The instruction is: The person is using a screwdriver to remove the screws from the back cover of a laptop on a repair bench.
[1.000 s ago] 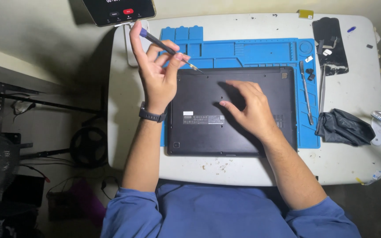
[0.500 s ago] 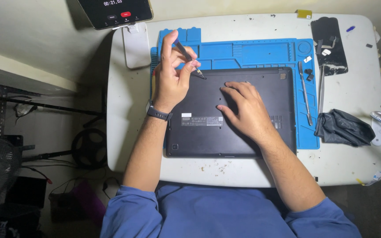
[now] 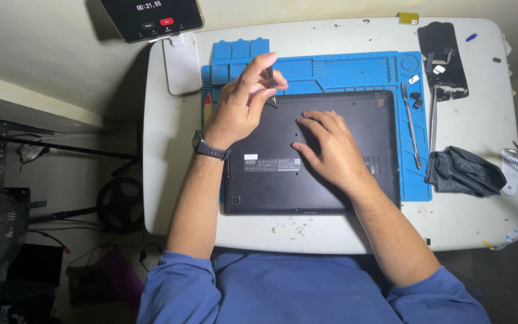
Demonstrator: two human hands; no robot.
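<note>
Since the earlier frame: left hand [image 3: 241, 108] lowered to the laptop's far left corner, screwdriver [image 3: 271, 86] swung from slanted to near upright.

Laptop [image 3: 310, 174], black, base up, long axis left to right, nearest the person on the blue mat [image 3: 343, 69]. Right hand [image 3: 331, 150] spread flat on its middle. Left hand pinches the screwdriver, tip down at the laptop's far edge, handle pointing away. Metal pry tool [image 3: 412, 126] right of laptop; black cloth [image 3: 463, 171] farther right; phone [image 3: 151, 17] beyond.
</note>
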